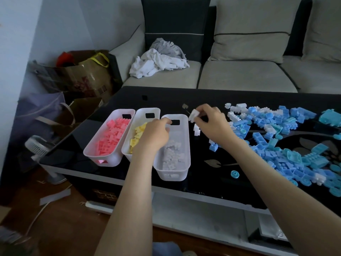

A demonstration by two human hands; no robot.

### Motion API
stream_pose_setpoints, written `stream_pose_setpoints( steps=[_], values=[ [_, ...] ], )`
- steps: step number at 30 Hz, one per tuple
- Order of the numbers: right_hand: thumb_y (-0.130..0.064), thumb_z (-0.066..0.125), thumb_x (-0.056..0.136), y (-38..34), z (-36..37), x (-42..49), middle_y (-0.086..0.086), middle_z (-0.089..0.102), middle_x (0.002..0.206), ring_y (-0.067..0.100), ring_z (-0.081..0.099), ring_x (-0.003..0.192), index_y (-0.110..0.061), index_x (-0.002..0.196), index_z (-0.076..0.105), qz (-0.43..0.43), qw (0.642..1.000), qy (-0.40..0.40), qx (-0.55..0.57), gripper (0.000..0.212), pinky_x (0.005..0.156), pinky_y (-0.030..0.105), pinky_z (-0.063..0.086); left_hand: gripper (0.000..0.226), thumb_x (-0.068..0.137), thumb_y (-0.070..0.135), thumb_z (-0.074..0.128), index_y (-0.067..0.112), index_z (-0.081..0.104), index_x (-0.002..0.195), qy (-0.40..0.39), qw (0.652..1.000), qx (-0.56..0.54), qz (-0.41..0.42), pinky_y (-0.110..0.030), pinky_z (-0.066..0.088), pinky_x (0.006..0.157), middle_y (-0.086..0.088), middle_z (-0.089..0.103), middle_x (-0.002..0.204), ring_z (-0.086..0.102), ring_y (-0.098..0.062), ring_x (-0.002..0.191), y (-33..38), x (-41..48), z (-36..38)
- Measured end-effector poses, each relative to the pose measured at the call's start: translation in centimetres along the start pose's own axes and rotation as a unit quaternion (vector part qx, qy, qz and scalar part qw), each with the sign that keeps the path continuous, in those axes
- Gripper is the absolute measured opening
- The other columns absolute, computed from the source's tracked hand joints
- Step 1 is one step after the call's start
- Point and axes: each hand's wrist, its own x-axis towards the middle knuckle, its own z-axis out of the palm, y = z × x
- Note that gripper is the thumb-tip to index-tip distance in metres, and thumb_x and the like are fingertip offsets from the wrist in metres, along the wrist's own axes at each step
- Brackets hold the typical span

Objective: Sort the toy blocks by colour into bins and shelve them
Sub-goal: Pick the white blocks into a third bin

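Risk: white block missing its bin

Our right hand (212, 124) pinches a white block (193, 115) just beside the white bin (186, 130). Our left hand (156, 133) curls over that bin; whether it holds anything we cannot tell. Released early, the block could land on the counter (199, 182) beneath.

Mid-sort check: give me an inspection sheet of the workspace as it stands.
Surface: black glossy table, leaf pattern.
Job's things: pink-block bin, yellow-block bin, white-block bin side by side; blue and white pile on their right.
Clutter: one blue wheel lying apart.
Grippers: left hand curled over white-block bin, contents unclear; right hand pinches white block.
Cables: likely power strip on floor.
Surroundings: sofa with crumpled cloths, bags, fan.
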Motion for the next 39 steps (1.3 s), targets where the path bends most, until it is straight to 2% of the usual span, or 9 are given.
stream_pose_setpoints(
  steps=[4,6,11,14,19,27,32,36,39],
  values=[
    [-0.027,0.053,0.093,-1.4,0.5,-0.1,-0.01,0.058,0.109,0.011,0.047,0.111,-0.024,0.121,0.054,-0.054,0.988,-0.14,0.023,0.028,0.103,0.035,0.034,0.036,0.101,0.011,0.035,0.023,0.051,0.131,0.015,0.999,-0.028,-0.011,-0.024,0.04,0.06,-0.008,0.058,0.112,0.055,-0.017,0.078,-0.5,0.5,0.0],
    [-0.023,0.049,0.095,-0.1,1.5,0.6,-0.001,0.056,0.123,0.018,0.049,0.117,-0.023,0.13,0.047,-0.015,0.994,-0.099,0.05,0.035,0.102,0.041,0.039,0.037,0.101,0.01,0.033,0.023,0.052,0.13,0.023,0.999,-0.043,-0.016,-0.023,0.036,0.053,-0.008,0.059,0.111,0.056,-0.018,0.076,-0.8,0.3,0.1],
    [-0.018,0.052,0.09,3.2,3.6,2.1,0.011,0.032,0.148,0.033,0.028,0.136,-0.018,0.149,0.011,0.146,0.967,-0.165,-0.13,0.072,0.109,0.05,0.025,0.043,0.097,0.003,0.037,0.024,0.055,0.129,0.017,0.999,-0.034,0.004,-0.025,0.045,0.079,-0.004,0.053,0.132,0.056,-0.019,0.108,-1.3,-0.2,0.5],
    [-0.037,0.053,0.091,3.6,5.1,2.7,0.007,0.03,0.149,0.032,0.022,0.138,-0.019,0.147,0.017,0.129,0.933,-0.243,-0.229,0.069,0.109,0.05,0.021,0.043,0.096,0.003,0.039,0.025,0.054,0.13,0.019,1.0,-0.021,0.001,-0.023,0.042,0.075,-0.004,0.052,0.13,0.056,-0.018,0.101,-1.3,0.2,0.6],
    [-0.017,0.044,0.094,4.5,5.6,3.1,0.013,0.054,0.125,0.031,0.048,0.117,-0.011,0.123,0.049,0.068,0.956,-0.164,-0.232,0.03,0.091,0.038,0.038,0.038,0.098,0.01,0.04,0.022,0.051,0.132,0.026,1.0,0.002,0.007,-0.023,0.04,0.079,-0.005,0.05,0.13,0.054,-0.02,0.106,-0.9,0.7,1.0],
    [-0.018,0.051,0.092,-0.8,1.2,0.3,0.003,0.056,0.108,0.012,0.049,0.086,-0.015,0.112,0.058,0.019,0.999,-0.012,0.042,0.021,0.065,0.019,0.037,0.033,0.101,0.017,0.036,0.024,0.054,0.129,0.037,0.999,0.02,-0.007,-0.035,0.048,0.083,-0.009,0.059,0.118,0.057,-0.025,0.102,-0.2,1.6,0.8],
    [-0.026,0.057,0.092,-2.0,0.6,-1.9,0.001,0.055,0.119,0.015,0.052,0.105,-0.016,0.127,0.054,-0.016,0.995,-0.103,-0.003,0.037,0.088,0.025,0.041,0.035,0.1,0.015,0.034,0.027,0.057,0.124,0.081,0.995,0.031,0.046,-0.043,0.042,0.092,-0.007,0.057,0.117,0.049,-0.029,0.11,3.1,1.4,-0.4],
    [-0.016,0.048,0.096,4.8,-1.5,-0.1,0.008,0.055,0.121,0.022,0.053,0.103,-0.012,0.124,0.055,0.096,0.995,-0.019,-0.037,0.029,0.082,0.028,0.042,0.034,0.099,0.011,0.038,0.021,0.058,0.124,0.084,0.99,-0.001,0.113,-0.041,0.044,0.09,-0.009,0.057,0.117,0.05,-0.027,0.109,6.9,-0.2,1.4],
    [-0.016,0.047,0.094,10.1,-2.9,0.1,0.013,0.04,0.139,0.032,0.04,0.122,-0.016,0.135,0.042,0.193,0.962,-0.089,-0.171,0.042,0.096,0.045,0.041,0.035,0.097,0.007,0.042,0.018,0.054,0.127,-0.005,0.992,-0.018,0.126,-0.04,0.047,0.089,-0.01,0.055,0.121,0.054,-0.027,0.107,9.2,-0.5,5.3]
  ],
)
